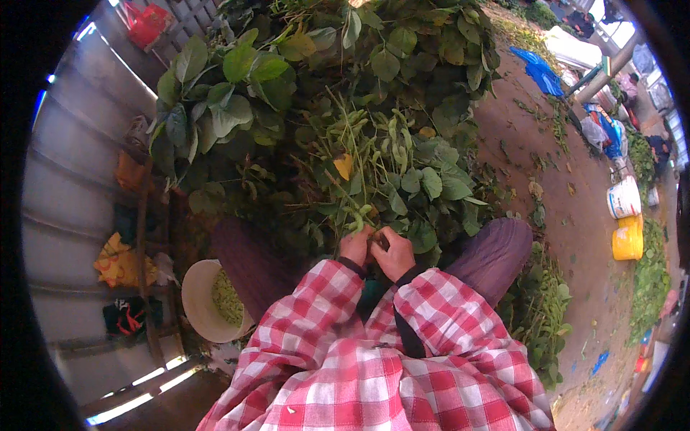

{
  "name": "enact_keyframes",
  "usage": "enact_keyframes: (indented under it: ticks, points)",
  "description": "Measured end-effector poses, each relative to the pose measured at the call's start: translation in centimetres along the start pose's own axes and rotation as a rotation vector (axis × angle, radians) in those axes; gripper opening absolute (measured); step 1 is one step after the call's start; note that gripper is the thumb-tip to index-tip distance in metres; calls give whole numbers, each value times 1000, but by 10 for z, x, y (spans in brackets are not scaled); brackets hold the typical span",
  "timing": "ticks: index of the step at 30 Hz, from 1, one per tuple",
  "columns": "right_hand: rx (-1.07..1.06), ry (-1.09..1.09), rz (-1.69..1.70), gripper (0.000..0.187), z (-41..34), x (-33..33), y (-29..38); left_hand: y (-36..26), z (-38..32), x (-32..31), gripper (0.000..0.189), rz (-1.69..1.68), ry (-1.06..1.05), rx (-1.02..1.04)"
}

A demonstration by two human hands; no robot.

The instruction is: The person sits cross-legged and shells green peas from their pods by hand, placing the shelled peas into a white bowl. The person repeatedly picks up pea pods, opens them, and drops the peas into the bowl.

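Observation:
Close together between my knees, my left hand (356, 248) and my right hand (392, 253) meet at the lower end of a green bean plant stem. Green pods (357, 218) stick up just above the fingers of my left hand, which is closed around the stem. The fingertips of my right hand are bent inward beside it; what they pinch is too small to tell. Beyond both hands lies a large heap of leafy bean plants (399, 134) with pods and a yellow leaf (343, 166). A white bucket (200, 301) partly filled with green pods or beans stands left of my left knee.
Corrugated metal wall (70, 199) on the left, with hanging bags, one yellow (121, 261). More plants (542, 318) lie by my right knee. Farther right are a white bucket (623, 196), a yellow bucket (628, 240) and blue plastic (539, 70). Other people sit at the far right.

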State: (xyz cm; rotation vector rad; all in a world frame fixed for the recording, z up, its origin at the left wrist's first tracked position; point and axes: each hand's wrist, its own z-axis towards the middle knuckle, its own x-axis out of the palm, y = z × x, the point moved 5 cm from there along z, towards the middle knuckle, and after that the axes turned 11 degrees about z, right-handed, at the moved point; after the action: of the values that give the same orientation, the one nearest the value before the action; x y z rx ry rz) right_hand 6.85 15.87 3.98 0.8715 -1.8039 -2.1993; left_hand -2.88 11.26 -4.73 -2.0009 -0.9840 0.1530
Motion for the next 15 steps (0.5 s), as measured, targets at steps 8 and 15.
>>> enact_keyframes:
  ticks: [8, 15]
  points:
    - [2, -28, -38, 17, -6, 2, -5, 3, 27, -7, 26, 852, -140, 397]
    - [23, -35, -111, 18, -9, -2, -5, -17, -10, 10, 22, 202, -159, 43]
